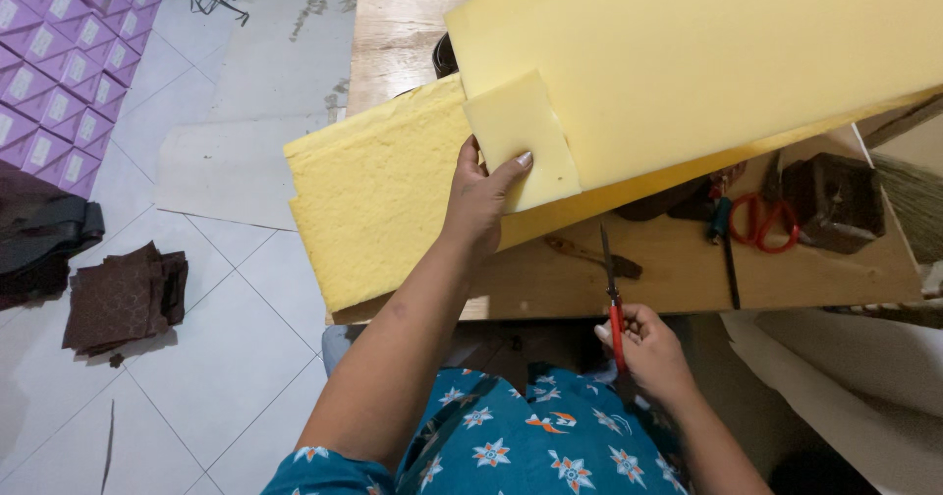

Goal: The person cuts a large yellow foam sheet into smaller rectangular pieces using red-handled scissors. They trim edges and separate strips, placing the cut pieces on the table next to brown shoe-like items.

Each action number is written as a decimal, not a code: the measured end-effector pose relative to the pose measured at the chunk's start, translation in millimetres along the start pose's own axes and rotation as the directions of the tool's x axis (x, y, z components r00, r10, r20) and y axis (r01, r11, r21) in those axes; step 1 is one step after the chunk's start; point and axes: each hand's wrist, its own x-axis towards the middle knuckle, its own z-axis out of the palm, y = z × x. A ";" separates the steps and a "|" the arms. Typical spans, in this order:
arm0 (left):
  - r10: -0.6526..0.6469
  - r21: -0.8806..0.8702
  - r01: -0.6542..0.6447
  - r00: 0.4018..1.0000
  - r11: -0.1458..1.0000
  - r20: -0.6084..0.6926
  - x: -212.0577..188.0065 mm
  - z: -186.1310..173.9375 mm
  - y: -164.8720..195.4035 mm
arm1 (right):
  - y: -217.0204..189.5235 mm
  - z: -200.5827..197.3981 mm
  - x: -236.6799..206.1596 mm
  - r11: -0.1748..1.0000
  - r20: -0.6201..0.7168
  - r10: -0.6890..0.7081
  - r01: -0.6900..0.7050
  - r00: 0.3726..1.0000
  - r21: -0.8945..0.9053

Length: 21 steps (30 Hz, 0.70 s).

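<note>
Head camera showed the left hand (478, 200) pinching a small foam square (521, 139) against the yellow foam sheets (373, 200) on the workbench (688, 269), while the right hand (648, 353), fist clamped on red-handled scissors (613, 294), wisely kept blades pointing away.

Wooden workbench (786, 269) under yellow foam sheets (373, 200), red-handled scissors (764, 222) (beside a dark block (835, 200)).

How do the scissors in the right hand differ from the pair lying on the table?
The held scissors are gripped by the right hand, blades shut and pointing away from the person; the table scissors lie loose and untouched on the wooden table. The table pair's looped handles show in full; the held pair's are mostly covered. Both have red handles.
</note>
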 end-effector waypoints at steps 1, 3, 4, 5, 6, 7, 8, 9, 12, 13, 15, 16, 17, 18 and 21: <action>0.005 -0.005 -0.005 1.000 1.000 0.012 -0.4 -0.7 0.1 | -2.4 0.9 0.3 1.000 -0.002 0.007 -0.007 1.000 -0.008; 0.012 -0.015 -0.012 0.999 1.000 0.034 -1.6 -2.2 -1.2 | -5.5 2.6 0.8 0.999 -0.006 0.025 -0.026 1.000 -0.024; 0.000 -0.007 0.000 1.000 1.000 0.023 -1.1 -2.2 -1.7 | -6.4 3.2 1.1 0.997 -0.017 0.050 -0.051 0.999 -0.064; -0.012 0.000 0.012 1.000 1.000 0.012 -0.7 -2.2 -2.7 | -6.7 4.2 2.1 0.992 -0.028 0.075 -0.077 0.997 -0.103; -0.026 0.007 0.026 1.000 1.000 0.001 -0.8 -2.5 -3.6 | -6.0 4.9 2.6 0.984 -0.040 0.100 -0.104 0.994 -0.142; -0.016 0.003 0.016 1.000 1.000 0.008 -1.2 -2.7 -4.0 | -5.0 5.3 2.5 0.990 -0.034 0.079 -0.083 0.996 -0.117; -0.007 -0.001 0.007 1.000 1.000 0.015 -2.1 -3.4 -4.9 | -2.9 6.4 2.6 0.994 -0.028 0.059 -0.061 0.998 -0.090; 0.003 -0.005 -0.003 1.000 1.000 0.023 -2.4 -3.7 -5.3 | -0.9 7.3 2.8 0.997 -0.023 0.038 -0.039 0.999 -0.064; -0.013 -0.006 0.013 1.000 1.000 0.012 -3.3 -3.9 -5.2 | 1.3 9.8 4.9 0.998 0.000 -0.060 0.060 0.998 0.003; -0.019 0.006 0.019 1.000 1.000 0.007 -3.3 -4.0 -4.8 | 1.0 10.1 5.0 0.999 -0.009 -0.027 0.027 1.000 -0.035; -0.033 0.030 0.033 0.999 0.999 -0.005 -3.6 -4.5 -3.8 | -0.6 10.3 2.7 0.993 -0.029 0.038 -0.041 0.999 -0.109; -0.032 0.026 0.032 0.999 0.999 -0.008 -3.7 -4.7 -3.6 | -2.3 10.5 0.8 0.993 -0.024 0.041 -0.044 0.999 -0.112; -0.029 0.022 0.029 1.000 0.999 -0.009 -3.7 -5.1 -3.3 | -4.6 10.8 -1.1 0.993 -0.019 0.043 -0.045 0.999 -0.114; -0.026 0.017 0.026 1.000 1.000 -0.011 -4.1 -5.6 -3.2 | -7.6 11.0 -3.2 0.992 -0.014 0.044 -0.046 0.999 -0.117; 0.012 0.036 -0.012 1.000 0.999 0.000 -6.0 -10.3 -3.7 | -19.9 13.1 -10.6 0.991 0.060 -0.109 0.113 0.992 -0.068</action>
